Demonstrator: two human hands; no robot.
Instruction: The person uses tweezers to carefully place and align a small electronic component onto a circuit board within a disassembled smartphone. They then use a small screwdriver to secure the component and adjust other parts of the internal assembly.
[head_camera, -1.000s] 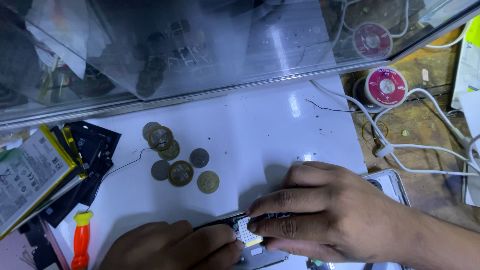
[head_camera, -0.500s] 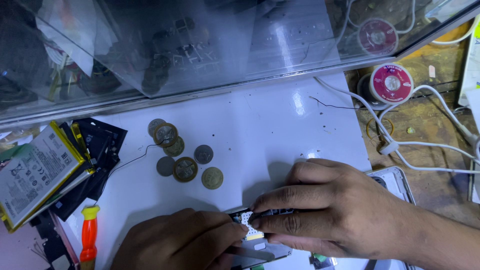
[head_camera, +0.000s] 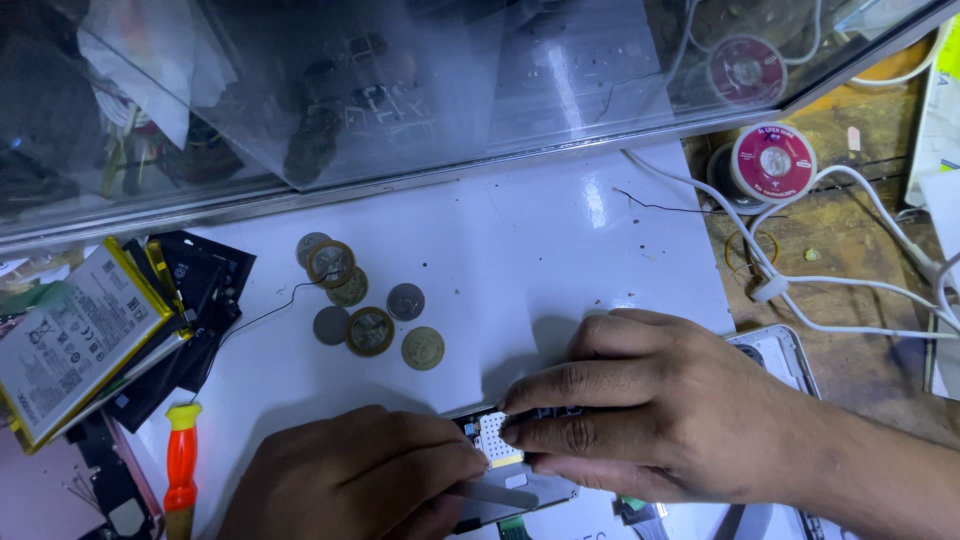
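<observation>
**White desk, both hands on a small phone part**

White desk (head_camera: 560, 260) top carries it all. A small phone part (head_camera: 505, 470) lies at the desk's near edge, between the two hands, long axis running left-right. Right hand (head_camera: 660, 420) lies over its right end, fingertips (head_camera: 520, 432) pressed together on the top face by a pale dotted patch. Left hand (head_camera: 360, 475) closes on its left end, fingers curled in a pinch around a thin grey tool (head_camera: 500, 494) that points right along the part. Right hand sits just behind the part, left hand beside it. Coins (head_camera: 365, 305) lie near the middle-left, battery (head_camera: 70, 340) and screwdriver (head_camera: 180, 465) at the left edge.
</observation>
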